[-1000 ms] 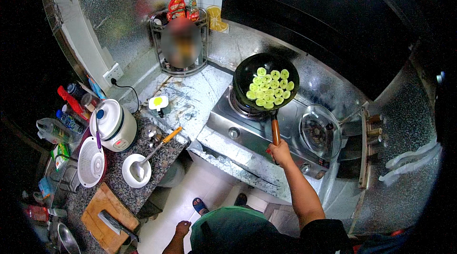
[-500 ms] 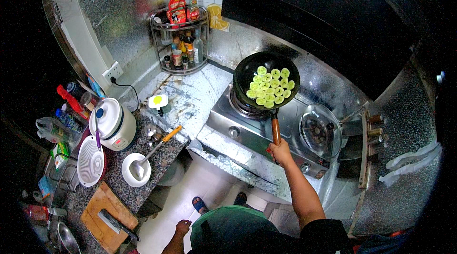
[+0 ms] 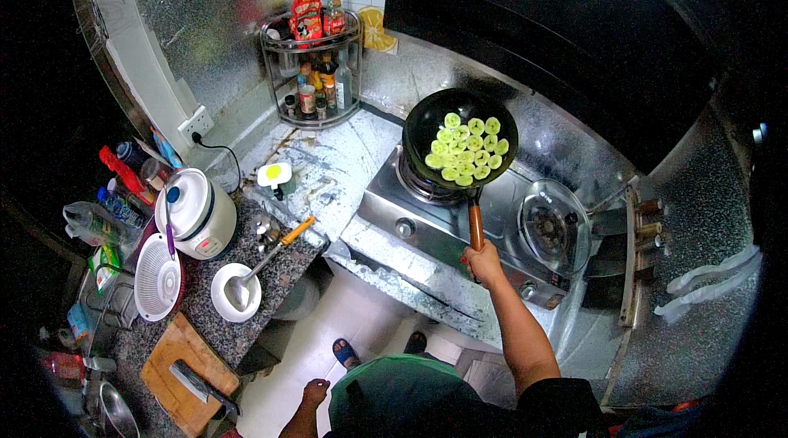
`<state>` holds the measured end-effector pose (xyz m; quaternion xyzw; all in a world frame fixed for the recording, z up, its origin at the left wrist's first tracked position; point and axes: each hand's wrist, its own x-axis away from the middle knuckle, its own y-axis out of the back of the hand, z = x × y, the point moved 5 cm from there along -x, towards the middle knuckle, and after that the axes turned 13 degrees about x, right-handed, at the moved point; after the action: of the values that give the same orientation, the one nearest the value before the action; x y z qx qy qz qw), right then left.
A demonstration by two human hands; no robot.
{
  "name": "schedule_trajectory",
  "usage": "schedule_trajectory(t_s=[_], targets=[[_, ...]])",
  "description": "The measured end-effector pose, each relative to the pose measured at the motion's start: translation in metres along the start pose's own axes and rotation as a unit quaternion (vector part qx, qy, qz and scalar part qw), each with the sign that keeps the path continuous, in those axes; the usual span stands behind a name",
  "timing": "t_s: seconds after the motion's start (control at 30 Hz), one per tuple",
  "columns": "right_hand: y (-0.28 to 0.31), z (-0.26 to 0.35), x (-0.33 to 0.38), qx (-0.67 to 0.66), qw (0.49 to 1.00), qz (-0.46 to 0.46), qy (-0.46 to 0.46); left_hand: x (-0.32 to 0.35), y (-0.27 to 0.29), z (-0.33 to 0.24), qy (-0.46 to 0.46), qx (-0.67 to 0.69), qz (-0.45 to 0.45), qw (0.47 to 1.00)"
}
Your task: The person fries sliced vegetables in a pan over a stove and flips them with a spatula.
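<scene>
R hand (image 3: 483,264) closed around the brown handle (image 3: 475,224) of a black frying pan (image 3: 420,130), held over the L burner of a steel gas stove (image 3: 382,206); whether base touches burner, can't tell. Cucumber slices (image 3: 466,151) (pale green, wavy-edged) lie inside the pan, mostly one layer deep, grouped toward ctr. & R side. L hand (image 3: 315,393) hangs low beside the person's green garment (image 3: 394,393), well apart from stove; fingers sm. & dark in this view, so width of grip can't tell.

R of pan: clear glass lid (image 3: 566,229) over the stove's R side; knife rack (image 3: 630,266) beyond, on wall side. Back corner: two-tier metal rack (image 3: 283,47) w/ bottles & red pouch (image 3: 307,19). L, on speckled countertop (image 3: 201,319): white rice cooker (image 3: 215,233), lid on; white colander (image 3: 156,278) just beside it; white bowl (image 3: 222,305) w/ orange-handled spatula (image 3: 297,230), head in bowl & handle out over the edge; wooden cutting board (image 3: 168,356), nr. lower edge, w/ cleaver (image 3: 190,380) lying flat across it.
</scene>
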<state>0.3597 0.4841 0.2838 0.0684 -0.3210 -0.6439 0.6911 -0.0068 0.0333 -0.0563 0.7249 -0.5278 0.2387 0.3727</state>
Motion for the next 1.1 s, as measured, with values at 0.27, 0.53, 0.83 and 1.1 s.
schedule_trajectory(t_s=[0.27, 0.53, 0.83, 1.1], targets=[[-0.001, -0.005, -0.004, 0.008, 1.0, -0.007, 0.006, 0.0, 0.002, -0.008, -0.043, -0.076, 0.008, 0.996], [-0.002, -0.018, -0.013, 0.018, 1.0, -0.02, -0.003, -0.002, 0.001, -0.006, -0.024, -0.045, 0.014, 0.999], [-0.004, -0.022, -0.016, 0.016, 1.0, -0.025, 0.003, 0.003, 0.002, -0.011, -0.014, -0.021, 0.003, 1.0], [-0.003, -0.01, -0.007, 0.016, 1.0, -0.013, -0.013, -0.003, -0.002, 0.003, -0.018, 0.002, 0.005, 1.0]])
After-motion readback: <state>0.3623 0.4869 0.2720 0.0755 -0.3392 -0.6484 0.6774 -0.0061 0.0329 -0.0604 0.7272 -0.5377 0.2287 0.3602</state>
